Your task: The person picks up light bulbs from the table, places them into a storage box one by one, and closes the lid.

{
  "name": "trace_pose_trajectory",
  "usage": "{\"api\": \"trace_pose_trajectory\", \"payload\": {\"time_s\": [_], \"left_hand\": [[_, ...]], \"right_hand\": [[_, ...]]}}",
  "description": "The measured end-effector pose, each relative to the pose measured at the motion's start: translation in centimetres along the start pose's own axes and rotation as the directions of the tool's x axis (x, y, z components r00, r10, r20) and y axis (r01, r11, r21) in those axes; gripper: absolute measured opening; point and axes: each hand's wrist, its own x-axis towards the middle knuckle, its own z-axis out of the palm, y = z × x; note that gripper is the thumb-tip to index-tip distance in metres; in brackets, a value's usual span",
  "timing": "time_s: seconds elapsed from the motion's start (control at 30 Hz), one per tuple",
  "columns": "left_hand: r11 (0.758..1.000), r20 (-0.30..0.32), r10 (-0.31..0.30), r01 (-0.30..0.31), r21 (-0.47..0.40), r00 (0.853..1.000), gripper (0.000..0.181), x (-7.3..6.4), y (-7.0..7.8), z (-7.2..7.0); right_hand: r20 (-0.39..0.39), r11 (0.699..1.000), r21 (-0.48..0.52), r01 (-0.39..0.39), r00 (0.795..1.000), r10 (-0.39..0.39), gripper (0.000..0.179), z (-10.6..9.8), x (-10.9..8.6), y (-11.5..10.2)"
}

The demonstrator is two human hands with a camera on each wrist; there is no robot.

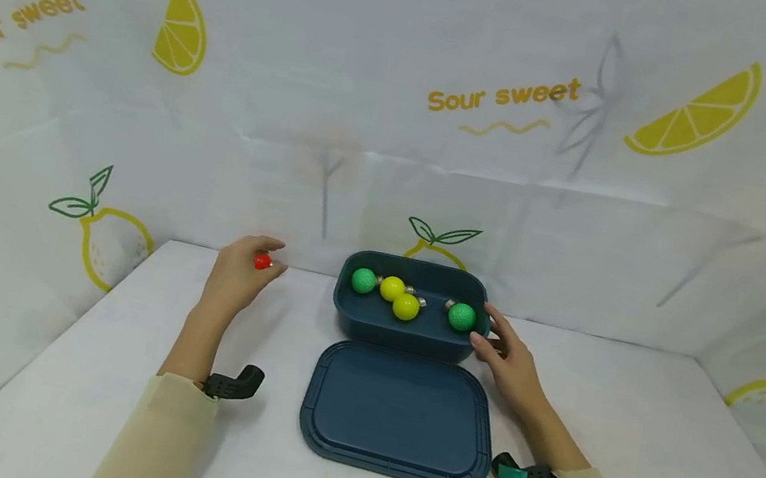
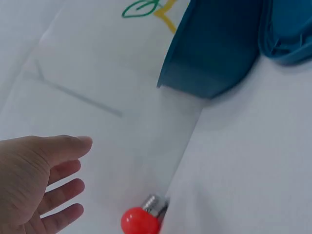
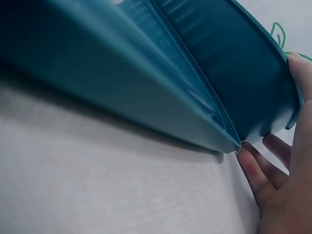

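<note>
In the head view my left hand (image 1: 241, 270) is at the left, thumb and fingers spread apart. A small red light bulb (image 2: 140, 222) with a metal screw base lies on its side by the table's back edge, apart from that hand in the left wrist view. My right hand (image 1: 510, 366) holds the right end of a dark blue box (image 1: 382, 334), thumb at the front corner and fingers along the end wall. Inside the open box lie two green bulbs (image 1: 462, 317) and two yellow bulbs (image 1: 405, 306).
A dark blue lid (image 1: 399, 415) lies flat on the white table (image 1: 627, 415), just in front of the box. A white backdrop (image 1: 387, 121) printed with lemons stands right behind the box. Black wrist cameras (image 1: 234, 383) are strapped on both wrists.
</note>
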Motion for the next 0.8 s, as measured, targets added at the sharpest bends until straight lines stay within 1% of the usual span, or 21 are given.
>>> {"api": "trace_pose_trajectory", "payload": {"time_s": [0.17, 0.3, 0.4, 0.57, 0.73, 0.8], "left_hand": [[0.998, -0.021, -0.056, 0.056, 0.007, 0.998, 0.041, 0.1, -1.6, -0.8], [0.994, -0.013, -0.111, 0.111, 0.009, 0.994, 0.041, 0.0, -2.9, -1.2], [0.991, -0.001, -0.135, 0.135, 0.001, 0.991, 0.042, -0.1, -3.7, -1.2], [0.989, 0.002, -0.147, 0.147, 0.014, 0.989, 0.044, -0.2, -4.8, -0.8], [0.987, 0.004, -0.155, 0.154, 0.034, 0.988, 0.044, -0.3, -5.7, -0.3], [0.989, -0.002, -0.148, 0.148, 0.028, 0.989, 0.043, -0.4, -6.2, -0.1]], "right_hand": [[0.003, 1.0, -0.004, -0.007, 1.0, 0.007, 0.065, -0.2, 0.0, -0.3], [0.007, 1.0, -0.001, -0.005, 1.0, 0.005, 0.065, -0.2, -0.1, -0.6], [0.007, 1.0, -0.007, -0.009, 1.0, 0.009, 0.065, -0.2, -0.2, -0.7], [0.006, 1.0, -0.012, -0.02, 1.0, 0.02, 0.064, -0.2, -0.1, -0.6], [0.005, 1.0, -0.005, -0.012, 1.0, 0.012, 0.065, -0.1, -0.1, -0.6], [0.006, 1.0, 0.0, -0.007, 1.0, 0.007, 0.065, -0.1, -0.1, -0.7]]}}
